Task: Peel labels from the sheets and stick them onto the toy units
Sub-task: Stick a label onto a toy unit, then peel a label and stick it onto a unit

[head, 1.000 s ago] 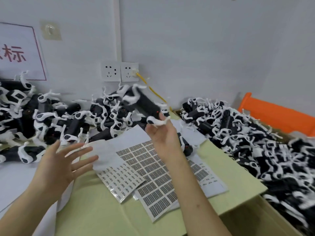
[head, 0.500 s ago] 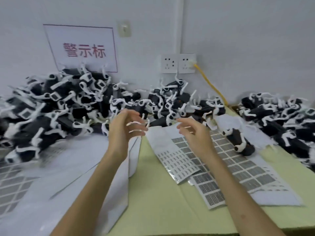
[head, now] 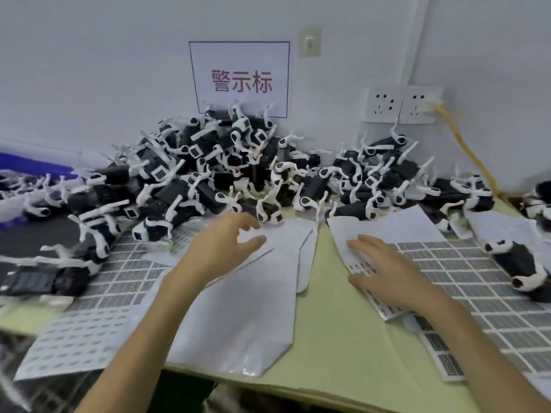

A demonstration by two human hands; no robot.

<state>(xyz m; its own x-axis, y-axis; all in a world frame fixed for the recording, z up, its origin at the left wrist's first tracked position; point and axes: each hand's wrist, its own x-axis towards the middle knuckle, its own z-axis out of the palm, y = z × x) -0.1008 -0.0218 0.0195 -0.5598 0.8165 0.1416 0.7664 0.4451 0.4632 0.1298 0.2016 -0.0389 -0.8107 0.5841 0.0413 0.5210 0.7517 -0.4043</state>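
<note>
- Toy units (head: 238, 174): black bodies with white legs and heads, dog-like shape, many legs sticking up. They form a big jumbled pile against the wall, across the back of the table (head: 337, 338).
- lone toy unit (head: 518, 263): on its side at far right, lying on the large label sheet (head: 465, 281).
- large label sheet: white backing with a grid of grey rectangular labels and a blank top part, flat on the table right of centre.
- small-label sheet (head: 359, 267): rows of tiny dark labels, lies over the large sheet's left edge, under the right hand (head: 384, 269).
- more label sheets (head: 119, 278) at left, partly under the pile; print blurred.
- blank white sheets (head: 247, 308): overlapping in the middle, between the hands.
- left hand (head: 220, 248): fingers loosely spread and slightly curved, holds nothing. It is over the blank sheets with its tips near the pile's front edge; cannot tell if it touches the paper.
- right hand: palm down, fingers straight, resting flat on the small-label sheet, grips nothing.
- wall: sign (head: 241, 79) with red characters, two sockets (head: 399, 105), yellow cable (head: 465, 150) running down to the right.
</note>
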